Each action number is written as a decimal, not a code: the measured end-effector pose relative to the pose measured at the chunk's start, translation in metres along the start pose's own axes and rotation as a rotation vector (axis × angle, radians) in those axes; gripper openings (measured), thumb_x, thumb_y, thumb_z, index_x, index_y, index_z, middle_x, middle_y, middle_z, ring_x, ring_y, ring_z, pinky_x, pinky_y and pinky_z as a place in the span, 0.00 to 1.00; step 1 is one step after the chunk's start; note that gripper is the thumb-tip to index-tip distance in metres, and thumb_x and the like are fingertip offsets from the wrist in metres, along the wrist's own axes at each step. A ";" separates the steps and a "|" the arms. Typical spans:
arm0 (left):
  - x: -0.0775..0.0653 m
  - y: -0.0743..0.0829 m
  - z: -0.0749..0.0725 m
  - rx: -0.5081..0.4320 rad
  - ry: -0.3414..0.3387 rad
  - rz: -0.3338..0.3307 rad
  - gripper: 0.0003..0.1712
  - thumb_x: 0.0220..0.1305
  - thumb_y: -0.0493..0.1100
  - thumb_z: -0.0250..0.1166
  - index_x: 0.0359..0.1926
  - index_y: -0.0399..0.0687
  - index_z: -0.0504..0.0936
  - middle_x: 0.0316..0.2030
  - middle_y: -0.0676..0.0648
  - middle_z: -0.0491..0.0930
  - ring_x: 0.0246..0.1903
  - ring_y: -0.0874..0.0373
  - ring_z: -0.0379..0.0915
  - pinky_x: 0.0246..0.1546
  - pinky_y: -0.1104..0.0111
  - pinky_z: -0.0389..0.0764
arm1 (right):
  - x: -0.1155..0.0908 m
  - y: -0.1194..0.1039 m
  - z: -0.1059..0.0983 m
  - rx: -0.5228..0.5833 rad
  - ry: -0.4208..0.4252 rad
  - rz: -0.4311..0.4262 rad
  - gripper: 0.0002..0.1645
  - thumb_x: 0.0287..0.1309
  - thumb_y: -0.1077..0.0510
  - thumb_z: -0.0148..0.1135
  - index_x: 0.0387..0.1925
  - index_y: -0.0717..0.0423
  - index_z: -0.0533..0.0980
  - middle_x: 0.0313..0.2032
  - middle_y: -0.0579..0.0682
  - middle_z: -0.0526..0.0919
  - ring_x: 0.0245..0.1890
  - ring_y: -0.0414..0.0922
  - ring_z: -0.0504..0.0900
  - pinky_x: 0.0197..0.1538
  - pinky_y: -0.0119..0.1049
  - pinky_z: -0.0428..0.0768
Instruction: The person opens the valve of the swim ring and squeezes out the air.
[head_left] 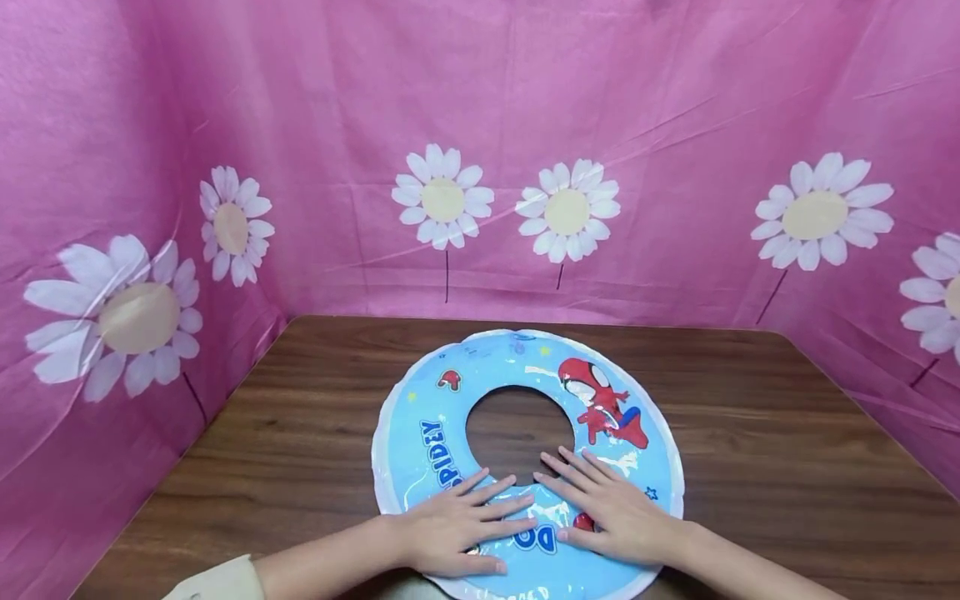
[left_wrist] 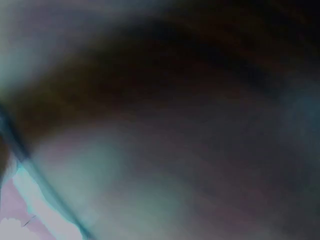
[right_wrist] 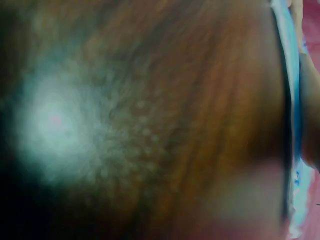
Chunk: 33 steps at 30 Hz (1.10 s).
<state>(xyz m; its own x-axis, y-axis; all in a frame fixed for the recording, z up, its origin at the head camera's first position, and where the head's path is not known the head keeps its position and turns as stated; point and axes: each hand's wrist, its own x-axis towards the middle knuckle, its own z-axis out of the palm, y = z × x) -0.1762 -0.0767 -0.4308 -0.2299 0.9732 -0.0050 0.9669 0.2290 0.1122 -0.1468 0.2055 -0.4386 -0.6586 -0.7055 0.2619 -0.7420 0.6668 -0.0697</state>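
A flat blue swim ring (head_left: 420, 400) with a white edge lies on the wooden table in the head view. It carries a red cartoon figure, lettering and small stars, and dark tabletop shows through its round hole. My left hand (head_left: 465, 529) rests on the ring's near left part with fingers spread. Across from it, my right hand (head_left: 618, 512) lies palm down on the near right part, its fingertips reaching the hole's rim. Both hands cover some of the print. The left wrist view is mostly blurred. At the right edge of the right wrist view, the ring's side (right_wrist: 295, 100) appears beside the hand.
The brown wooden table (head_left: 765, 467) extends around the ring on both sides. A pink cloth (head_left: 510, 100) printed with white daisies hangs behind and along both sides of the table.
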 end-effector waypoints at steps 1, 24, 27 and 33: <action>0.001 -0.002 0.003 0.018 0.001 -0.006 0.33 0.70 0.63 0.28 0.72 0.64 0.40 0.70 0.58 0.35 0.68 0.57 0.27 0.64 0.55 0.38 | 0.001 0.003 0.004 -0.005 -0.014 0.012 0.39 0.61 0.35 0.47 0.69 0.44 0.56 0.68 0.47 0.55 0.66 0.53 0.52 0.65 0.34 0.30; 0.011 -0.040 -0.016 -0.025 0.564 -0.551 0.38 0.66 0.58 0.50 0.69 0.41 0.55 0.69 0.43 0.47 0.67 0.47 0.42 0.63 0.50 0.44 | 0.018 0.027 -0.023 0.189 0.330 0.142 0.28 0.52 0.54 0.65 0.56 0.55 0.73 0.59 0.51 0.70 0.61 0.53 0.63 0.65 0.46 0.50; 0.017 -0.061 -0.018 0.000 0.583 -0.621 0.40 0.64 0.60 0.51 0.68 0.39 0.56 0.68 0.39 0.48 0.66 0.43 0.42 0.62 0.48 0.45 | 0.031 0.036 -0.027 0.169 0.393 0.308 0.28 0.52 0.55 0.66 0.55 0.59 0.73 0.58 0.56 0.71 0.59 0.55 0.65 0.61 0.52 0.57; 0.023 -0.106 -0.012 0.070 0.558 -0.825 0.43 0.61 0.66 0.51 0.69 0.45 0.57 0.68 0.39 0.50 0.66 0.41 0.41 0.61 0.45 0.41 | 0.058 0.076 -0.021 0.058 0.370 0.592 0.37 0.54 0.48 0.61 0.59 0.68 0.65 0.61 0.67 0.61 0.61 0.63 0.59 0.60 0.57 0.55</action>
<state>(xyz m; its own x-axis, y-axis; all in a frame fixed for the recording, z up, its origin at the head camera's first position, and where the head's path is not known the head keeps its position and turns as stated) -0.2859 -0.0785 -0.4305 -0.8340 0.3640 0.4146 0.4815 0.8470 0.2251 -0.2387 0.2198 -0.4081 -0.8756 -0.0924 0.4742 -0.2839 0.8925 -0.3504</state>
